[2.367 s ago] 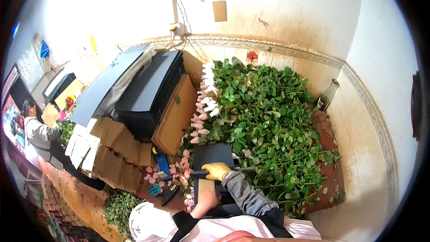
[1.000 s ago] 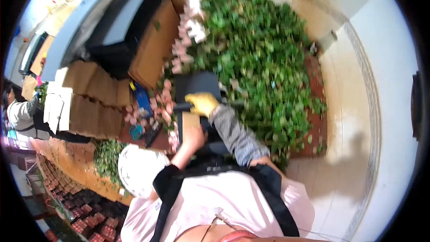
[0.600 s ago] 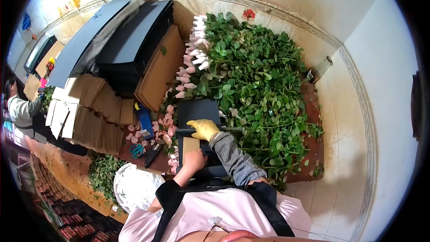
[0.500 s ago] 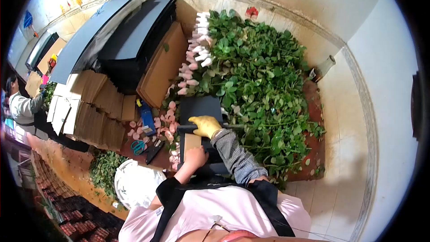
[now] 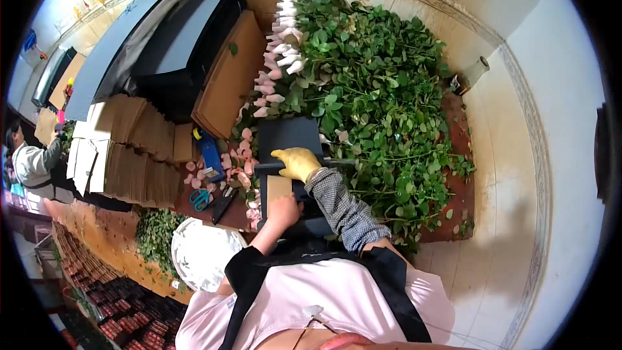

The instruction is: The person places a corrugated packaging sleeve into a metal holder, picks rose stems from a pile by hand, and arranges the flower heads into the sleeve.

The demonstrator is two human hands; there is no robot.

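Observation:
My bare left hand (image 5: 284, 211) is closed on a small tan cardboard piece (image 5: 279, 186), which lies over black material near my body. Just above it, my right hand (image 5: 299, 163), in a yellow glove with a grey checked sleeve, has its fingers and thumb around the edge of a black board (image 5: 286, 135). Beside the board on the right lies a large heap of leafy green stems (image 5: 382, 110). Pale pink and white wrapped flower heads (image 5: 280, 58) line the heap's left side.
Pink petals (image 5: 243, 155), teal scissors (image 5: 201, 199), a black tool (image 5: 224, 205) and a blue tool (image 5: 210, 155) lie left of my hands. Further left are cardboard stacks (image 5: 139, 155) and dark sheets (image 5: 188, 26). A white bin (image 5: 204, 256), a bottle (image 5: 472, 76) and another person (image 5: 35, 165) are in view.
The camera view has tilted and shifted, moving the whole scene within the picture. Both hands keep nearly the same places on the cardboard piece and the black board.

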